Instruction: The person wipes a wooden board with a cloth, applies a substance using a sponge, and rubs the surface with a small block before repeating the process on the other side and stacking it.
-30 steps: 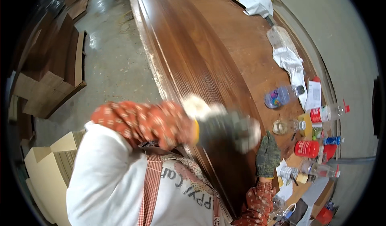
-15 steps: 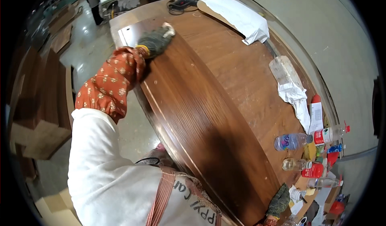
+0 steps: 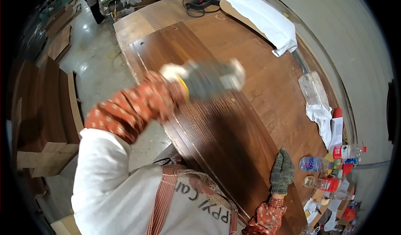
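Observation:
A long brown wood-grain panel point(image 3: 200, 122) lies across the table in front of me, with small holes near its far end. My left hand point(image 3: 206, 80), in a dark grey knit glove and a red flowered sleeve, is over the middle of the panel and smeared by motion. A whitish rag point(image 3: 237, 74) shows beyond its fingers and at its wrist side; the grip itself is blurred. My right hand point(image 3: 282, 174), also gloved, lies on the panel's near right edge with its fingers stretched out and nothing in them.
A brown worktable point(image 3: 259, 97) carries a black power tool point(image 3: 202, 1) with a cord, white paper point(image 3: 265, 19) and a whitish block point(image 3: 313, 88). Several plastic bottles point(image 3: 314, 164) lie at right. Stacked boards point(image 3: 46, 109) stand at left, and a person point(image 3: 91, 3) is far off.
My left hand has swept from the panel's far end toward its middle and right. The right hand has slid forward along the near right edge, and the view has shifted slightly.

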Available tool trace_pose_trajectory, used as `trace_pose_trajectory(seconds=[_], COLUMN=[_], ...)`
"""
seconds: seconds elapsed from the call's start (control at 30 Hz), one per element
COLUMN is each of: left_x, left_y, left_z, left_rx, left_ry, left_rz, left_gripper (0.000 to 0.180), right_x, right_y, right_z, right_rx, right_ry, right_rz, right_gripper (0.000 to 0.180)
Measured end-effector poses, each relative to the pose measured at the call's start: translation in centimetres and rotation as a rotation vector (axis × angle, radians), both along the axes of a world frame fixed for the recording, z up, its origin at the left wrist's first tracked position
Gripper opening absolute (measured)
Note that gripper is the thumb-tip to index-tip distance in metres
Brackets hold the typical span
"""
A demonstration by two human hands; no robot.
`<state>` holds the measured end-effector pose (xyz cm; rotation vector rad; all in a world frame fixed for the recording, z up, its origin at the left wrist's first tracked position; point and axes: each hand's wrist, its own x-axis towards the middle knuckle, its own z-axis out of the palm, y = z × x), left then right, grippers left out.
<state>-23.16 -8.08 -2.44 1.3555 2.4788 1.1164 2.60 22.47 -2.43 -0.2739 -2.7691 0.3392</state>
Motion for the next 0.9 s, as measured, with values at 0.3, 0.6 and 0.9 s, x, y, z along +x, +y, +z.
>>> trace_pose_trajectory(seconds=[0.3, 0.6, 0.9], left_x=[-9.7, 6.8, -6.4], left_y=[-23.2, -5.5, -17.7], left_z=[0.0, 3.2, 1.2], left_rx=[-0.537, 0.029, -0.456], left_ry=[0.177, 0.667, 0.368], left_rz=[1.097, 0.081, 0.823], left_gripper=[0.055, 0.035, 0.037], right_x=[-0.5, -0.9, -1.2], right_y=[-1.2, -1.4, -1.1], right_z=[0.9, 0.8, -0.5], right_rx=[-0.105, -0.252, 0.035], right_ry=[-0.041, -0.084, 0.033], right_rz=[-0.044, -0.086, -0.161], right_gripper=[0.026, 0.026, 0.033])
